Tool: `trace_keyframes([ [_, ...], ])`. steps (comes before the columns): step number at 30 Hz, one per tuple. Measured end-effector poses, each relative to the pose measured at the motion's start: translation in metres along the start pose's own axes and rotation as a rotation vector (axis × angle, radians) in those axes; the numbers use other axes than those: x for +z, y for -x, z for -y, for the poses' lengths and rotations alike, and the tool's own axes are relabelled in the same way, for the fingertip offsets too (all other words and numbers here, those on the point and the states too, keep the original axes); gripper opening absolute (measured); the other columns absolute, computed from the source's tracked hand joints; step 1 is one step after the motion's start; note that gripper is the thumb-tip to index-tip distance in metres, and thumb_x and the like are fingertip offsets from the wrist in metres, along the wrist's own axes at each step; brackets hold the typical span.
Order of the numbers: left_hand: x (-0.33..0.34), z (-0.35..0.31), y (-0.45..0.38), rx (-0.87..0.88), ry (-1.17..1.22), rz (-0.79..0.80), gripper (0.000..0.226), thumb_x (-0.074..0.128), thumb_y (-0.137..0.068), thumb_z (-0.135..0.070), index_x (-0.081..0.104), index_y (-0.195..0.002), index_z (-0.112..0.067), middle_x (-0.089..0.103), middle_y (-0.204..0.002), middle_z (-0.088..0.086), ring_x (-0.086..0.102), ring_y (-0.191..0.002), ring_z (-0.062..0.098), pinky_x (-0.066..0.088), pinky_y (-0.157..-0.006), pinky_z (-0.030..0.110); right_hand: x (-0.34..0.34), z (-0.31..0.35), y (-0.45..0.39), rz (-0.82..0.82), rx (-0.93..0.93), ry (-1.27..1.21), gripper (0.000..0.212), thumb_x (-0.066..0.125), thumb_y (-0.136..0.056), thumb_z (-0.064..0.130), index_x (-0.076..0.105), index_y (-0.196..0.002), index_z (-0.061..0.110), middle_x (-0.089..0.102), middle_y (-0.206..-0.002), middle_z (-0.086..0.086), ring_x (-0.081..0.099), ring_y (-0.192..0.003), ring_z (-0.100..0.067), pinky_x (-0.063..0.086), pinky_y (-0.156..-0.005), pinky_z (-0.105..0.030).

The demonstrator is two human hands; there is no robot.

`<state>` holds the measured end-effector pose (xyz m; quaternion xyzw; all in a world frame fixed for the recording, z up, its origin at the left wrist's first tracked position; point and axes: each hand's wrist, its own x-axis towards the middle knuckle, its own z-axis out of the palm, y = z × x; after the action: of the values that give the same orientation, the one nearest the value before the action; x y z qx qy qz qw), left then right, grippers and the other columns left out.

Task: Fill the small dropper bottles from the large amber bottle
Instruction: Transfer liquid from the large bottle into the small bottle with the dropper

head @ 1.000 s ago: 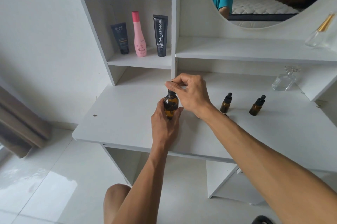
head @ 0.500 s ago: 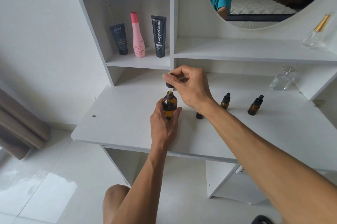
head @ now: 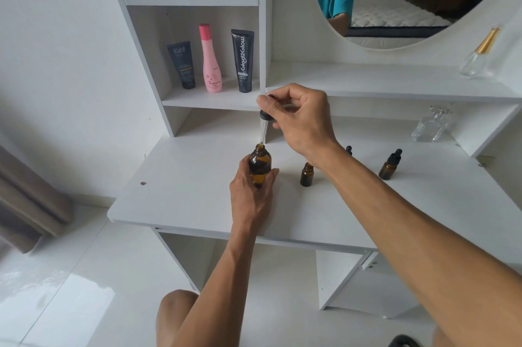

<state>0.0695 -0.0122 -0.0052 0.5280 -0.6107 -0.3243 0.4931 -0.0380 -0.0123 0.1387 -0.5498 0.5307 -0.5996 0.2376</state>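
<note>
We have our left hand (head: 250, 200) wrapped around the large amber bottle (head: 260, 167), its base resting on the white bench (head: 183, 191), fingers curled round the lower body so the open neck stays upright and steady. Our right hand (head: 300, 118) sits above it, thumb and fingers pinched on the black bulb of the dropper (head: 264, 128), and the glass tube hangs straight down with its tip right at the mouth of the bottle. We judge that's the draw step: liquid taken up, pipette coming clear of the neck.

Just to the right stands an uncapped small bottle (head: 307, 175), open and close by, which looks like the one waiting to be filled. Placing it near keeps the carry short and the drip risk low. Behind our right wrist we catch only the black top of a second small bottle (head: 349, 149); a third, capped small dropper bottle (head: 390, 165), stands further right, well apart.

Next, in our judgement, the tube wants to stay vertical on the way across, with no squeeze until the tip is over that open neck.
</note>
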Motion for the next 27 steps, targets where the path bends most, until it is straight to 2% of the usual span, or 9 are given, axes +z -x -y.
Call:
trace_keyframes([
  [7, -0.002, -0.003, 0.002, 0.005, -0.004, 0.003, 0.038, 0.074, -0.089, -0.031, 0.057, -0.122, -0.024, 0.063, -0.097, -0.015, 0.055, -0.083, -0.019, 0.037, -0.068, -0.001, -0.013, 0.015, -0.001, -0.062, -0.025, -0.050, 0.015, 0.079, -0.084, 0.024, 0.073, -0.086, 0.011, 0.075, -0.078, 0.000, 0.074, -0.072, -0.011, 0.063, -0.070, -0.039],
  [11, -0.002, -0.004, 0.002, 0.002, -0.002, 0.005, 0.037, 0.074, -0.089, -0.032, 0.056, -0.121, -0.026, 0.064, -0.098, -0.014, 0.060, -0.084, -0.006, 0.040, -0.068, 0.001, -0.027, 0.017, -0.004, -0.090, -0.030, -0.054, 0.014, 0.078, -0.084, 0.028, 0.073, -0.085, 0.015, 0.076, -0.084, -0.002, 0.075, -0.080, -0.020, 0.062, -0.064, -0.037],
  [15, -0.002, -0.005, 0.003, 0.001, -0.021, 0.005, 0.037, 0.074, -0.089, -0.032, 0.056, -0.121, -0.026, 0.063, -0.098, -0.013, 0.056, -0.080, -0.012, 0.040, -0.067, 0.001, -0.042, 0.014, -0.003, -0.116, -0.030, -0.040, 0.015, 0.078, -0.085, 0.029, 0.073, -0.087, 0.015, 0.075, -0.087, -0.006, 0.075, -0.082, -0.021, 0.060, -0.060, -0.031],
  [20, -0.002, -0.005, 0.002, -0.013, -0.026, 0.009, 0.037, 0.074, -0.089, -0.032, 0.055, -0.121, -0.026, 0.063, -0.099, -0.012, 0.056, -0.082, -0.015, 0.039, -0.067, -0.001, -0.064, -0.002, 0.001, -0.159, -0.004, 0.029, 0.014, 0.078, -0.085, 0.029, 0.072, -0.084, 0.017, 0.075, -0.083, 0.000, 0.075, -0.079, -0.015, 0.063, -0.067, -0.039],
  [24, -0.002, -0.006, 0.003, -0.011, -0.036, 0.006, 0.043, 0.073, -0.089, -0.032, 0.056, -0.126, -0.021, 0.063, -0.101, -0.009, 0.058, -0.080, -0.001, 0.038, -0.066, -0.002, -0.077, -0.021, 0.004, -0.191, 0.023, 0.096, 0.014, 0.079, -0.083, 0.032, 0.073, -0.081, 0.019, 0.074, -0.077, 0.006, 0.074, -0.076, -0.010, 0.062, -0.075, -0.045],
  [27, -0.001, -0.005, 0.002, 0.003, -0.041, -0.007, 0.043, 0.073, -0.089, -0.033, 0.056, -0.126, -0.021, 0.063, -0.100, -0.010, 0.058, -0.083, 0.010, 0.040, -0.068, 0.001, -0.081, -0.032, 0.005, -0.204, 0.051, 0.113, 0.014, 0.079, -0.083, 0.032, 0.073, -0.079, 0.020, 0.074, -0.074, 0.008, 0.074, -0.076, -0.010, 0.061, -0.076, -0.046],
])
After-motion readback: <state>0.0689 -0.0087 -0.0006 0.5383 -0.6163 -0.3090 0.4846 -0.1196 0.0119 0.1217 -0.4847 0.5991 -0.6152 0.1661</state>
